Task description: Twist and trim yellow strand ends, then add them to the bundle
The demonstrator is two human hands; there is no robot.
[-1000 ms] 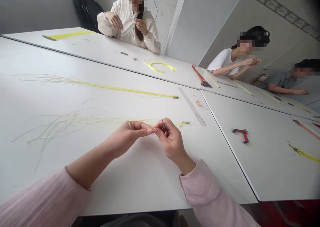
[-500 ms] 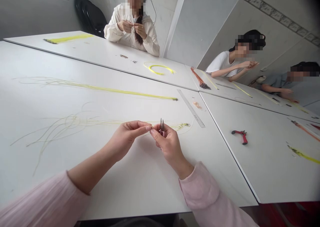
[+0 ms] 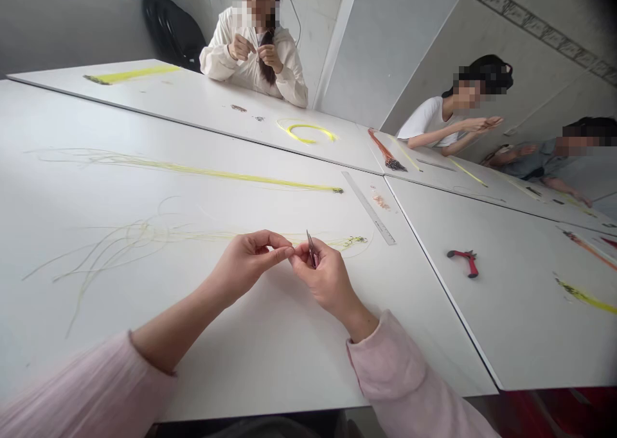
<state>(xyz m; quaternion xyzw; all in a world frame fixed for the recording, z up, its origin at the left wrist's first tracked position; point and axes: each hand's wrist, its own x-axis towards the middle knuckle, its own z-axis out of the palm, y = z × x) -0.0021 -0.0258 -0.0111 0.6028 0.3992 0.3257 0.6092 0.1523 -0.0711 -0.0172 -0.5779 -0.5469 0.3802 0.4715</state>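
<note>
My right hand (image 3: pixel 324 277) pinches slim metal tweezers (image 3: pixel 312 249), whose pointed end sticks up and leans left. Its fingertips meet those of my left hand (image 3: pixel 248 261), which is pinched at thumb and forefinger. Anything between those left fingertips is too fine to make out. Just beyond my hands lies the dark-flecked end of a pale yellow fibre hank (image 3: pixel 351 240). Its loose strands (image 3: pixel 130 240) spread left across the white table (image 3: pixel 144 335). A longer yellow hank (image 3: pixel 212 178) lies farther away.
A steel ruler (image 3: pixel 369 207) lies to the right of the long hank. Red-handled pliers (image 3: pixel 465 260) rest on the adjoining table. Several more yellow and orange hanks lie on the far tables, where three seated people (image 3: pixel 255 49) work with their hands.
The tweezers have tilted from nearly upright to leaning left as my right hand turned. My left fingers have shifted slightly. The far-right co-worker has moved their arms.
</note>
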